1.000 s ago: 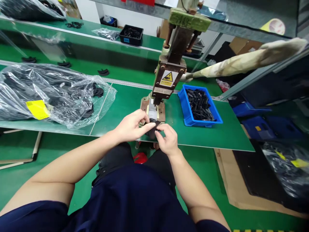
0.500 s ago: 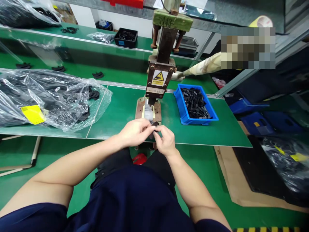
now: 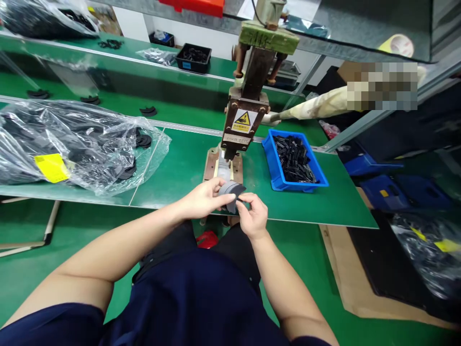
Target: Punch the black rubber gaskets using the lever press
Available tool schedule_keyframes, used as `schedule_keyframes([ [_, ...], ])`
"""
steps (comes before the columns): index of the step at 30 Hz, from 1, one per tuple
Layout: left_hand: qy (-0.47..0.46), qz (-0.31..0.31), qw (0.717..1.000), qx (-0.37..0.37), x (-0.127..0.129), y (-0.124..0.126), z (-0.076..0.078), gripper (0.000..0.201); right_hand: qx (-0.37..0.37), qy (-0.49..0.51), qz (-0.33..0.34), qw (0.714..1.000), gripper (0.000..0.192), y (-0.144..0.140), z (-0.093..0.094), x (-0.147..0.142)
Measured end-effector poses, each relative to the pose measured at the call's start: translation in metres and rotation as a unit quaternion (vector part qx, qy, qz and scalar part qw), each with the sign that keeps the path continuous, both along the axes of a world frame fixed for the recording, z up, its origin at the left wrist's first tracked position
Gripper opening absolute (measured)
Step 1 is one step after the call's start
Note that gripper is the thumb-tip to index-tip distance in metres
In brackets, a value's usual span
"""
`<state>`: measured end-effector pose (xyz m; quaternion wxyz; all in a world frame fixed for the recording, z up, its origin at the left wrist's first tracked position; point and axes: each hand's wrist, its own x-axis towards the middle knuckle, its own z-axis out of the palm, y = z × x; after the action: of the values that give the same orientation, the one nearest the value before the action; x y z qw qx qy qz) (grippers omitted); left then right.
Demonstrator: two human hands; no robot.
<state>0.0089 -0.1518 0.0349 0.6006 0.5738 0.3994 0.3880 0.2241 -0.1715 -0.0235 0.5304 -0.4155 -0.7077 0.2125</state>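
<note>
Two green benches run across the room, the nearer bench (image 3: 180, 166) carrying a clear plastic bag (image 3: 75, 144) of black parts, a hand press (image 3: 247, 110) and a blue bin (image 3: 293, 161) of black pieces. Just before the press base, above the bench edge, a small dark curved piece (image 3: 232, 191) sits between both hands. Left hand (image 3: 201, 199) pinches its left end with thumb and fingers; right hand (image 3: 254, 216) grips its lower right edge from below.
</note>
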Motion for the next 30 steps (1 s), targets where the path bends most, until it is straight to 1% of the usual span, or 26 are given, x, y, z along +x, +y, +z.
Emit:
schedule_keyframes([
  [1, -0.016, -0.016, 0.999, -0.038, -0.001, 0.002, 0.0, 0.046, -0.004, 0.001, 0.0, 1.0, 0.009, 0.0, -0.001, 0.0],
  [3, -0.043, -0.043, 0.993, -0.1, -0.003, 0.006, -0.001, 0.045, -0.016, 0.001, 0.004, 1.0, 0.01, 0.001, -0.005, 0.0],
  [5, -0.066, -0.045, 0.988, -0.133, -0.007, 0.009, -0.004, 0.046, -0.031, -0.002, 0.009, 0.999, 0.011, 0.002, -0.007, -0.001],
  [8, -0.079, -0.03, 0.984, -0.157, -0.014, 0.011, -0.012, 0.047, -0.058, -0.017, 0.027, 0.998, 0.012, 0.005, -0.007, -0.002],
  [10, -0.079, -0.005, 0.983, -0.167, -0.023, 0.015, -0.019, 0.049, -0.076, -0.028, 0.041, 0.996, 0.018, 0.009, -0.005, -0.001],
  [11, -0.082, 0.02, 0.982, -0.171, -0.03, 0.019, -0.023, 0.049, -0.082, -0.032, 0.044, 0.995, 0.022, 0.011, -0.003, 0.001],
  [12, -0.088, 0.051, 0.979, -0.174, -0.039, 0.025, -0.028, 0.049, -0.087, -0.033, 0.044, 0.995, 0.024, 0.012, -0.002, 0.002],
  [14, -0.104, 0.124, 0.971, -0.177, -0.058, 0.043, -0.038, 0.048, -0.091, -0.031, 0.037, 0.995, 0.021, 0.016, -0.001, 0.007],
  [16, -0.115, 0.193, 0.959, -0.174, -0.078, 0.069, -0.049, 0.042, -0.095, -0.031, 0.033, 0.994, 0.014, 0.019, -0.002, 0.01],
  [19, -0.102, 0.292, 0.934, -0.18, -0.1, 0.121, -0.062, 0.029, -0.102, -0.04, 0.043, 0.993, 0.011, 0.021, -0.001, 0.013],
  [21, -0.081, 0.345, 0.916, -0.188, -0.105, 0.163, -0.065, 0.024, -0.104, -0.049, 0.049, 0.992, 0.01, 0.022, 0.001, 0.015],
  [22, -0.073, 0.36, 0.91, -0.19, -0.105, 0.185, -0.064, 0.023, -0.103, -0.054, 0.048, 0.992, 0.009, 0.022, 0.002, 0.017],
  [24, -0.067, 0.374, 0.907, -0.181, -0.103, 0.23, -0.056, 0.022, -0.1, -0.061, 0.04, 0.992, 0.009, 0.021, 0.004, 0.021],
  [26, -0.068, 0.377, 0.909, -0.163, -0.098, 0.268, -0.045, 0.022, -0.1, -0.068, 0.026, 0.992, 0.01, 0.02, 0.004, 0.027],
  [28, -0.065, 0.373, 0.914, -0.146, -0.094, 0.294, -0.037, 0.02, -0.109, -0.076, 0.012, 0.991, 0.01, 0.019, 0.003, 0.036],
  [30, -0.053, 0.367, 0.919, -0.134, -0.091, 0.307, -0.037, 0.019, -0.12, -0.085, -0.007, 0.989, 0.011, 0.018, 0.003, 0.049],
])
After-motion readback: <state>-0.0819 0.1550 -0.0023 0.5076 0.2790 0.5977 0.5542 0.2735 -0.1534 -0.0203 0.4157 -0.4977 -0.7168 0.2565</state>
